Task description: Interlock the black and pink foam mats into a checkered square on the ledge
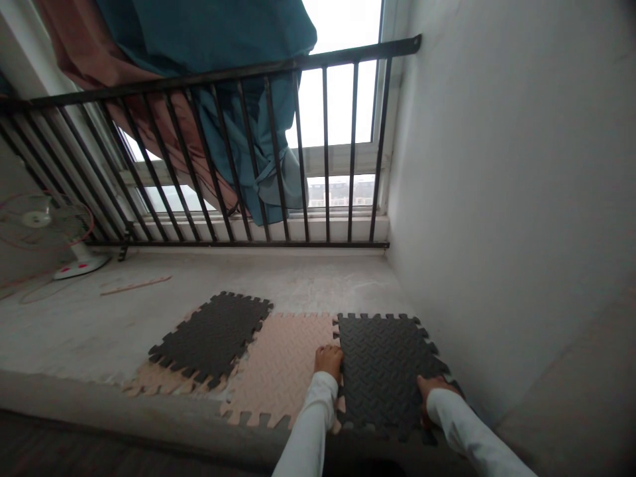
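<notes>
A dark grey foam mat tile (387, 368) with a ridged top and jigsaw edges lies flat at the right, close to the wall. Left of it, a beige foam mat tile (281, 364) meets it along a toothed seam. My left hand (328, 361) presses on the beige tile at this seam, fingers bent and close together. My right hand (433, 391) grips the right edge of the dark tile, thumb on top; its other fingers are partly hidden. Further left, a second dark grey tile (213, 334) lies askew on top of another beige tile (159, 379).
The tiles lie on a raised concrete ledge (278, 271), whose front edge drops to a dark floor (74, 444). A white wall (497, 165) stands close on the right. Behind are a black railing (278, 245), a blue-green curtain (223, 40), and a fan (40, 218) at left.
</notes>
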Demonstrator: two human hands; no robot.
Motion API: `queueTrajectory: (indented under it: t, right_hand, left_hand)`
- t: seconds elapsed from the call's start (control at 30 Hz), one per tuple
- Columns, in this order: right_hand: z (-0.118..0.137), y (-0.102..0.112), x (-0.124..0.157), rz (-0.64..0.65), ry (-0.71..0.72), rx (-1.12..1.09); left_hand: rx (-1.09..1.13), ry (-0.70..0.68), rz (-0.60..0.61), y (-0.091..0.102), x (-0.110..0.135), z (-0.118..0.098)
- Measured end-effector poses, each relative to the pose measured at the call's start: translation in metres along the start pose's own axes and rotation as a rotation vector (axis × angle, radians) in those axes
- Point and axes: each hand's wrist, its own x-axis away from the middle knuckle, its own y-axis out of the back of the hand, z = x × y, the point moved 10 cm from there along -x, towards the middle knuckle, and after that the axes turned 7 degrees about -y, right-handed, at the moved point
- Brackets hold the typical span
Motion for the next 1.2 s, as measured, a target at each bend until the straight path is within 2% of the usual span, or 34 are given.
queueTrajectory:
  t: [0.13, 0.27, 0.4, 0.5, 0.67, 0.77, 0.93, 1.2]
  right_hand:
    - [0.002, -0.001, -0.003, -0.013, 0.023, 0.002]
    - [0.002, -0.004, -0.003, 0.031, 0.029, -0.001]
    - [0.002, -0.003, -0.003, 0.037, 0.024, -0.003]
    - [0.002, -0.004, -0.005, 0.027, 0.023, 0.007]
    - [0.002, -0.007, -0.011, 0.015, 0.023, 0.016]
    - [0.005, -0.007, -0.014, 0.006, 0.049, 0.000]
    - [0.006, -0.007, -0.015, -0.017, 0.051, -0.027]
    - [0.007, -0.005, -0.014, -0.021, 0.051, -0.045]
  left_hand:
    - [0.017, -0.006, 0.029, -0.006, 0.003, 0.001]
    - [0.035, -0.013, 0.033, -0.012, 0.013, -0.003]
    - [-0.053, 0.006, -0.033, -0.005, 0.021, -0.010]
    - [-0.098, 0.033, -0.068, 0.001, 0.014, -0.012]
    - [-0.055, 0.184, -0.065, 0.002, -0.009, 0.016]
    - [-0.042, 0.194, -0.077, 0.005, -0.018, 0.029]
    - [-0.002, 0.196, -0.110, 0.009, -0.025, 0.036]
    - [0.011, 0.187, -0.116, 0.003, -0.028, 0.035]
